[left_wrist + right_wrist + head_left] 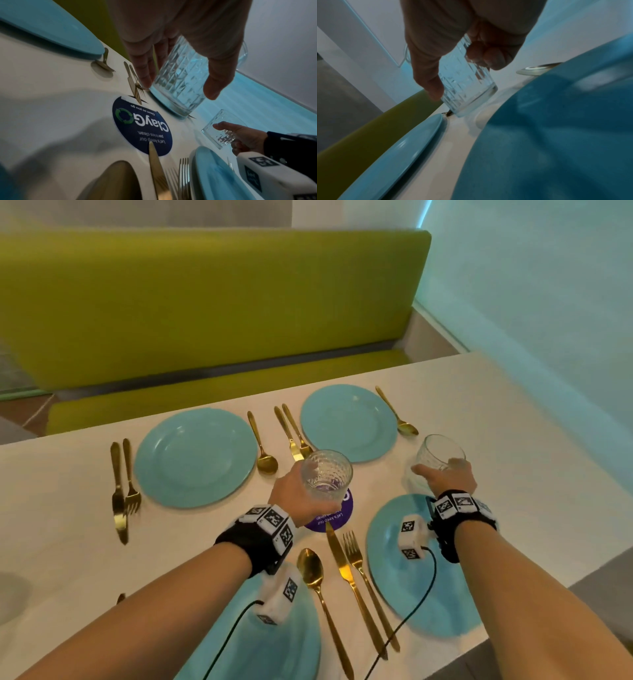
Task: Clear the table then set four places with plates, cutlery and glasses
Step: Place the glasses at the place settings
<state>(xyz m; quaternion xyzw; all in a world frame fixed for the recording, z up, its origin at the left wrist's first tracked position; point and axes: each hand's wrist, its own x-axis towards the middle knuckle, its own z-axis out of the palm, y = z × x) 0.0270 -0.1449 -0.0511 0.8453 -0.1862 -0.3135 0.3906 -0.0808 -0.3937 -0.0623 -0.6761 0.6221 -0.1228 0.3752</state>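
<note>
Left hand (297,497) fingers curl round a glass (327,474) above the purple sticker (337,517), right hand (448,477) pinches a tilted second glass (440,455) right of the sticker; risk: tilted glass slipping, or striking the plate (394,573) rim.

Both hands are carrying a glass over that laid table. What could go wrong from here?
1. The right hand holds its glass tilted, fingers low near the base; it might slip.
2. The left hand has its glass close above the far fork and knife; setting it down there could knock them askew.
3. The wrist cables trail over the near cutlery and could drag it.
</note>
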